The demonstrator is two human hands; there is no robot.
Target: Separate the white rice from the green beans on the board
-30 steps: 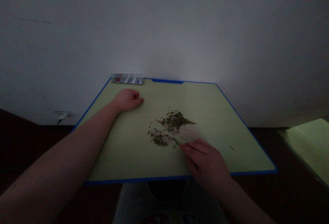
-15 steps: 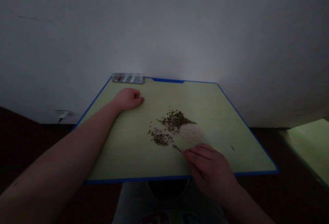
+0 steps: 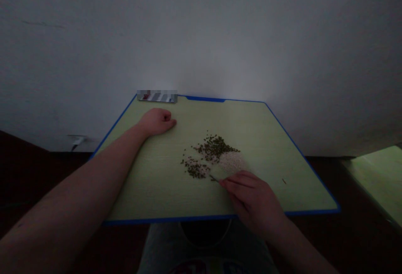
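My right hand [image 3: 251, 196] pinches a thin dark stick [image 3: 214, 178] near the front of the board. The stick's tip is by the near edge of the piles, beside a few green beans. Small dark green beans, probably mung beans [image 3: 216, 145], lie in a spread heap mixed with pale grains. A smaller mixed patch [image 3: 196, 168] is closer to me on the left. Against the green heap sits a mound of whitish rice-like grains [image 3: 232, 161], partly behind my right hand. My left hand [image 3: 157, 122] rests on the board in a loose fist, apart from the piles, with nothing visible in it.
The pale yellow-green board [image 3: 163, 190] has a blue rim. A phone-like flat object [image 3: 157, 96], partly blurred out, lies at its back left corner. A small thin sliver [image 3: 284, 181] lies to the right. Behind rises a wall [image 3: 201, 35]; a dark round container [image 3: 205, 232] shows below the front edge.
My right hand has shifted slightly left and away from me, taking the stick's tip closer to the smaller patch. My left hand stays where it was.
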